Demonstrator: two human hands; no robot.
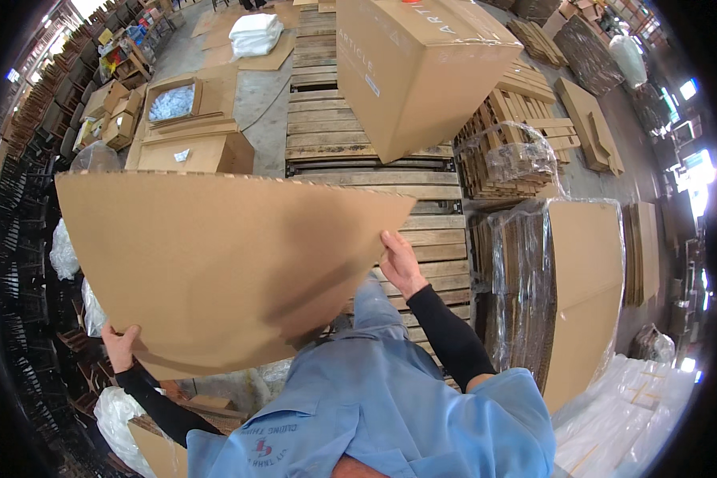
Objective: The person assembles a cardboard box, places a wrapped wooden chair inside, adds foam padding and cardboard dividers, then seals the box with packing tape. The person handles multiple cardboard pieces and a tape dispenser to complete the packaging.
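Mid-carry: large flat brown corrugated cardboard sheet held level above the slatted wooden pallets, left hand clenched on its near-left corner, right hand pinching its right edge. Probably next: steady 2-handed lowering, kept flat, clear of the big closed brown carton.

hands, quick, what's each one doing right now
Left hand: closed on the lower left corner of the flat cardboard sheet.
Right hand: closed on the sheet's right edge.
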